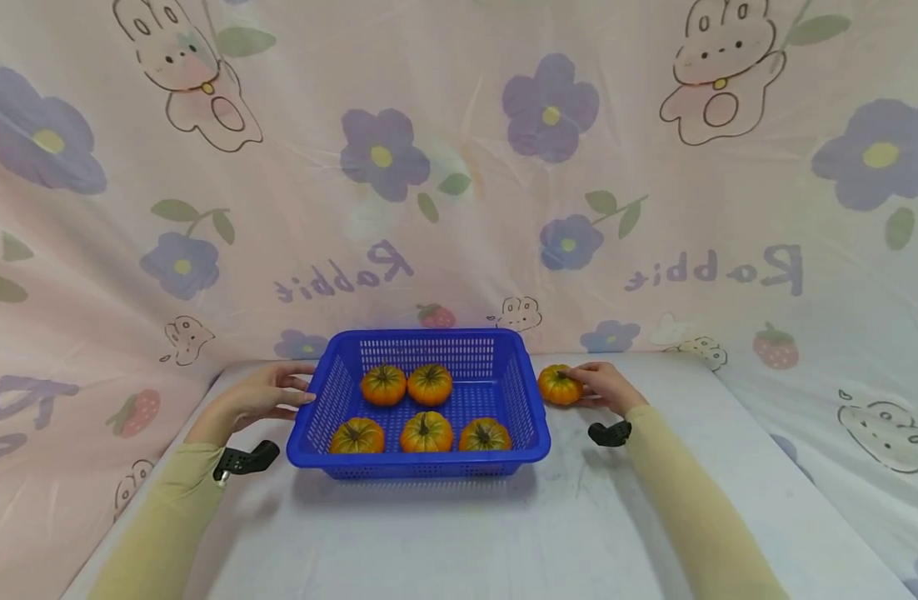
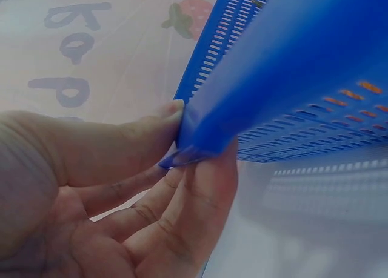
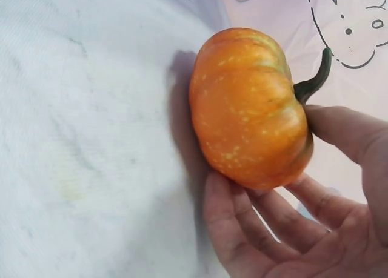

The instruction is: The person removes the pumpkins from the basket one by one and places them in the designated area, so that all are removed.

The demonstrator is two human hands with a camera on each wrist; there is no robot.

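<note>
A blue plastic basket (image 1: 421,459) with slotted walls stands on the table, with several small orange pumpkins inside, one of them a front middle pumpkin (image 1: 426,432). My left hand (image 1: 267,393) pinches the basket's left rim; in the left wrist view the thumb lies on top of the rim (image 2: 206,129) and the fingers lie beneath. Just right of the basket, my right hand (image 1: 607,387) holds another small pumpkin (image 3: 251,108). Its thumb lies beside the dark green stem (image 3: 314,81) and its fingers curl under the lower side, close over the white surface.
The table (image 1: 459,542) has a white cover. Behind it and at both sides hangs a pale curtain (image 1: 474,183) printed with flowers, rabbits and strawberries. Each wrist wears a black camera mount, such as the left mount (image 1: 247,460).
</note>
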